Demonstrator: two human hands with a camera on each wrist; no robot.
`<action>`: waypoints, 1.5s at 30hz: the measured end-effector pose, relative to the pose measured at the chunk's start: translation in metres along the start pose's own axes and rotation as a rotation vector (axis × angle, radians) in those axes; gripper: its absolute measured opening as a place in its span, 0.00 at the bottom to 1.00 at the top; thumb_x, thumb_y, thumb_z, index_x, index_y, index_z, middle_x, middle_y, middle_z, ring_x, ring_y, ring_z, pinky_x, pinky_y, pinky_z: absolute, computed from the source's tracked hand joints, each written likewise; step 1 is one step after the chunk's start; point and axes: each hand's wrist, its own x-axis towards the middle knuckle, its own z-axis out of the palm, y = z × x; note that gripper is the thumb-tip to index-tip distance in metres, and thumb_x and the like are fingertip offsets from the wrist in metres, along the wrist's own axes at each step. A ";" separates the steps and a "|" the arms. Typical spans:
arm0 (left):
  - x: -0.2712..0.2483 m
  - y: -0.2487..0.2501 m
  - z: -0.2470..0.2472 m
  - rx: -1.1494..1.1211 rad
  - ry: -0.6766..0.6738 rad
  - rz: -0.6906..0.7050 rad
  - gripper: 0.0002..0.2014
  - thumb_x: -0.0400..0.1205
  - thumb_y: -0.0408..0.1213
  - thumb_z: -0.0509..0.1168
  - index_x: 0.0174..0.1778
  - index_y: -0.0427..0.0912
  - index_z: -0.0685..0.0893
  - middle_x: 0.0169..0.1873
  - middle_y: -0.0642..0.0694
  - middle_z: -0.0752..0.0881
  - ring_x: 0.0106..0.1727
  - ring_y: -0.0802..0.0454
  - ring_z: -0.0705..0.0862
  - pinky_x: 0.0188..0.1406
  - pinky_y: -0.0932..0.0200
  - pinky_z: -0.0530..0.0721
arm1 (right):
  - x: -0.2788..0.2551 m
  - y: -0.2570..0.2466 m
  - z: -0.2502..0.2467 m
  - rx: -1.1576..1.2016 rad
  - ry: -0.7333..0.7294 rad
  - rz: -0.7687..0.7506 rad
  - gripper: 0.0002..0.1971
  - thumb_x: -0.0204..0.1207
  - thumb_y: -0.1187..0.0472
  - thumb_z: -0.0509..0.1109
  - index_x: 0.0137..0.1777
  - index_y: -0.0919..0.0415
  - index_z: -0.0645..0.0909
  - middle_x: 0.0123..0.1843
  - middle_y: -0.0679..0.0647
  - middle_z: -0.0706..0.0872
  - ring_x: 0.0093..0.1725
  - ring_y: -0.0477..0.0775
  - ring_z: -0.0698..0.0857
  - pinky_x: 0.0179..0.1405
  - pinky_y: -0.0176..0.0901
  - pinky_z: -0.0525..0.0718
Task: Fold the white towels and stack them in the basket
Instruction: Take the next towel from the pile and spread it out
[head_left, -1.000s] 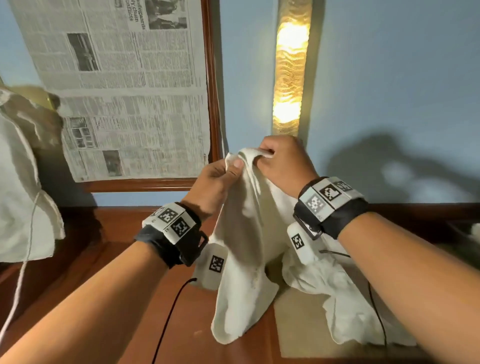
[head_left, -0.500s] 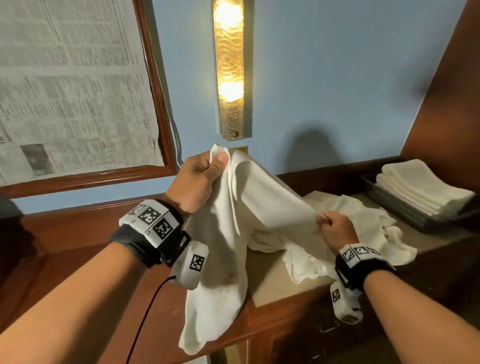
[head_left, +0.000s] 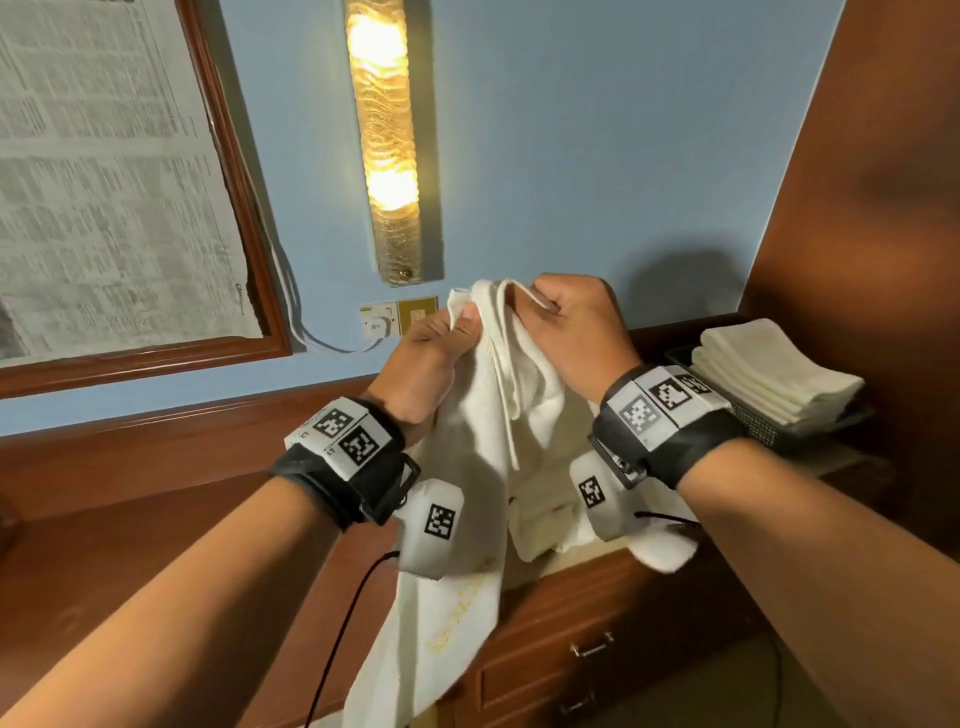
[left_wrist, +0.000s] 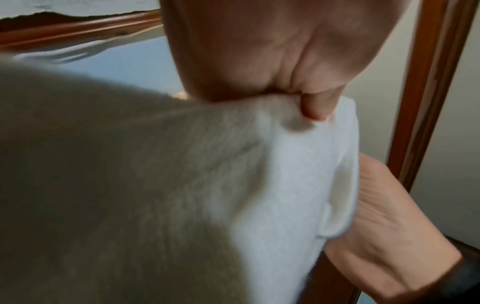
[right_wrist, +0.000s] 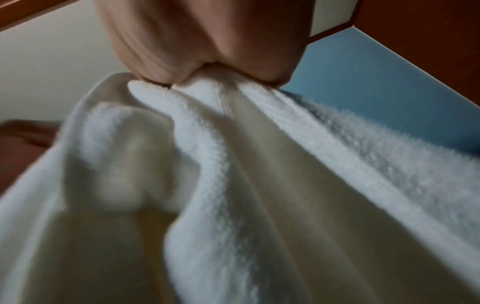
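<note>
Blue wall, wooden counter (head_left: 597, 587) below. Left hand (head_left: 423, 366) and right hand (head_left: 569, 325) close together, raised above counter, each pinching top edge of white towel (head_left: 480, 457). Towel hangs straight down from both grips, long axis vertical, lower end draping past counter front. Folded towels (head_left: 769, 371) stacked in basket (head_left: 763, 428) at right.

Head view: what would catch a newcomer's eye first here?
A white towel held up at the centre, its top pinched by the left hand and the right hand close together. Behind them a glowing wall lamp stands out on the blue wall. At the far right, folded towels sit stacked in a dark basket.
</note>
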 end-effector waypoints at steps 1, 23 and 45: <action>0.000 -0.005 0.005 -0.012 0.002 -0.032 0.19 0.84 0.44 0.62 0.53 0.27 0.82 0.46 0.32 0.83 0.50 0.37 0.79 0.56 0.41 0.76 | -0.002 0.003 -0.005 -0.029 -0.009 0.010 0.29 0.77 0.48 0.72 0.23 0.60 0.61 0.24 0.58 0.59 0.28 0.50 0.60 0.27 0.44 0.61; -0.063 0.004 -0.008 0.330 0.200 -0.017 0.29 0.90 0.47 0.57 0.49 0.17 0.78 0.37 0.35 0.79 0.38 0.41 0.74 0.36 0.50 0.72 | -0.102 0.083 -0.026 0.023 -0.127 0.458 0.13 0.79 0.75 0.58 0.49 0.63 0.83 0.42 0.48 0.83 0.45 0.48 0.81 0.47 0.40 0.76; -0.182 0.035 -0.099 0.293 0.154 -0.062 0.37 0.81 0.62 0.61 0.49 0.22 0.78 0.36 0.33 0.79 0.36 0.39 0.74 0.37 0.43 0.70 | -0.151 -0.103 0.073 -0.084 -0.626 0.136 0.13 0.73 0.69 0.69 0.38 0.46 0.81 0.36 0.44 0.87 0.39 0.43 0.85 0.41 0.38 0.83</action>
